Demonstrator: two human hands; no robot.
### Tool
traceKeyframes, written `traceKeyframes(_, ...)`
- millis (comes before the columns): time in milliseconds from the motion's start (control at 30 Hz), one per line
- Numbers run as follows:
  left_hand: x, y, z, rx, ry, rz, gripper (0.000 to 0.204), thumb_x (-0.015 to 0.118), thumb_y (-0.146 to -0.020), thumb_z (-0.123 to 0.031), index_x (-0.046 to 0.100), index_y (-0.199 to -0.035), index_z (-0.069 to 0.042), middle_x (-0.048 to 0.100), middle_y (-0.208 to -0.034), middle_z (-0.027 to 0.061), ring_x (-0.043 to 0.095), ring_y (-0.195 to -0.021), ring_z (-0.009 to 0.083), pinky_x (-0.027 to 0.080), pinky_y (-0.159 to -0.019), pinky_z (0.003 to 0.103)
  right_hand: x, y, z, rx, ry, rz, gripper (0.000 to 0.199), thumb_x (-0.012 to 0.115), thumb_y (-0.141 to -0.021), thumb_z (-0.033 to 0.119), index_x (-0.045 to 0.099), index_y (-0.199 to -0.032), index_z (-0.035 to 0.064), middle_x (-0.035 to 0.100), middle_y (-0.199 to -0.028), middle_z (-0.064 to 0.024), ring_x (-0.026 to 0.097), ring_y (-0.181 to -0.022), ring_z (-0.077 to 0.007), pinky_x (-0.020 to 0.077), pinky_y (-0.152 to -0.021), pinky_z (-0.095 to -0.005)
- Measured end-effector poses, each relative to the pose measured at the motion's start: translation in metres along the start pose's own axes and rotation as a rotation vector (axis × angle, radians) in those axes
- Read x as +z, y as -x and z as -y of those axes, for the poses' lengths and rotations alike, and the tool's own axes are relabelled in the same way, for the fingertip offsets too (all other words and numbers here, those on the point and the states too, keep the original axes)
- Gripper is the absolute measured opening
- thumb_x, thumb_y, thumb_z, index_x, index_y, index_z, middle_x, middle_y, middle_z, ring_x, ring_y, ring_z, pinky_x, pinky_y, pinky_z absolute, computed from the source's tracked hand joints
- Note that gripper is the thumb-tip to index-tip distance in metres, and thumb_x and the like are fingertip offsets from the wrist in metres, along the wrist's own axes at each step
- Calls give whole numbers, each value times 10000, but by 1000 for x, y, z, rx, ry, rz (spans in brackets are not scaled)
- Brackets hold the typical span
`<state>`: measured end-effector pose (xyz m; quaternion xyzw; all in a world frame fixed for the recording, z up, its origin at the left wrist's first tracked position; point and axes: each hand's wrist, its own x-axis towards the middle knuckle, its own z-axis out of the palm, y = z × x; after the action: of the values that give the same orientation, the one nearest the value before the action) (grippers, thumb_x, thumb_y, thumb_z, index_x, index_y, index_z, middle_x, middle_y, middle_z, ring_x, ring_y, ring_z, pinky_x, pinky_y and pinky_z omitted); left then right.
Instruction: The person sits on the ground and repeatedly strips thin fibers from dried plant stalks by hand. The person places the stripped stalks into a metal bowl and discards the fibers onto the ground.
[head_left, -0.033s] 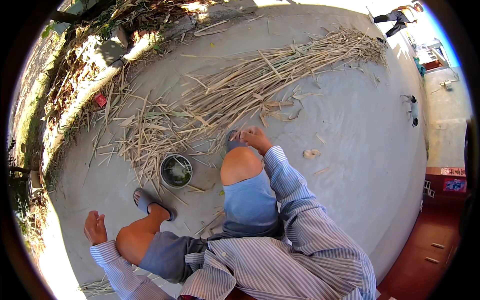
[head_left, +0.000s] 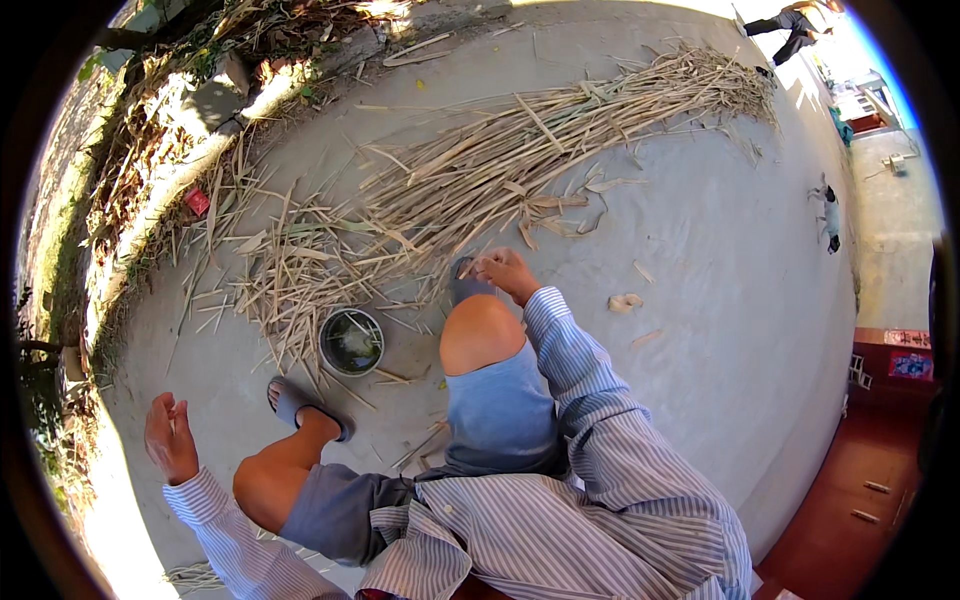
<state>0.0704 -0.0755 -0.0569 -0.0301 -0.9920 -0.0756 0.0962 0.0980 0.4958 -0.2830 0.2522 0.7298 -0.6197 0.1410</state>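
Observation:
My left hand (head_left: 171, 440) is raised out to the left, past my left knee. Its fingers are extended with the thumb apart, and it holds nothing I can see. Above my right knee is my right hand (head_left: 507, 275), its fingers curled together near the grey sandal (head_left: 466, 278) on my right foot. What lies inside those fingers, if anything, is too small to make out. Between my feet stands a round metal basin (head_left: 352, 342) with water and green bits in it. Cut dry stalk pieces (head_left: 290, 280) lie scattered beyond the basin.
A long pile of dry stalks (head_left: 560, 140) stretches to the far right. Leaf litter and a low stone edge (head_left: 185, 170) run along the left. A person (head_left: 790, 30) sits at the far right, with an animal (head_left: 829, 215) nearer. A red cabinet (head_left: 850, 490) stands at right.
My left hand has swung further left and slightly up, and its fingers look more stretched. The right hand stays nearly in place, a touch higher.

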Motion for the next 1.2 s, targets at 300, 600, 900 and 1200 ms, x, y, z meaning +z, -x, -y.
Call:
traceKeyframes(300, 67, -80, -224, 431, 289, 122, 217, 716, -762, -158, 622, -910, -30, 636, -825, 136, 606, -756, 316, 467, -682, 406, -5, -99, -8, -192, 559, -334, 203, 548, -833, 168, 620, -880, -16, 630, -739, -194, 607, -728, -390, 481, -669, -449)
traceKeyframes(600, 120, -66, -196, 539, 234, 369, 223, 695, -742, -157, 631, -918, -36, 624, -808, 140, 577, -765, 339, 427, -681, 424, -10, -109, -53, 79, 902, -125, 312, 584, -814, 235, 596, -1017, -1, 618, -999, -252, 592, -964, -407, 475, -847, -482)
traceKeyframes(900, 118, -67, -207, 560, 165, 451, 270, 737, -690, -152, 629, -906, -30, 623, -806, 137, 575, -786, 326, 425, -697, 420, -4, -129, -54, 95, 351, -579, 461, 599, -847, 346, 569, -1185, 35, 602, -1126, -253, 570, -1073, -393, 451, -928, -417)
traceKeyframes(1200, 121, -61, -209, 594, 146, 452, 285, 755, -667, -153, 626, -896, -41, 621, -772, 120, 576, -746, 309, 422, -664, 413, -42, -168, -20, 576, -325, -632, 476, 701, -812, 223, 563, -1119, -114, 603, -1089, -252, 597, -941, -345, 479, -789, -441)
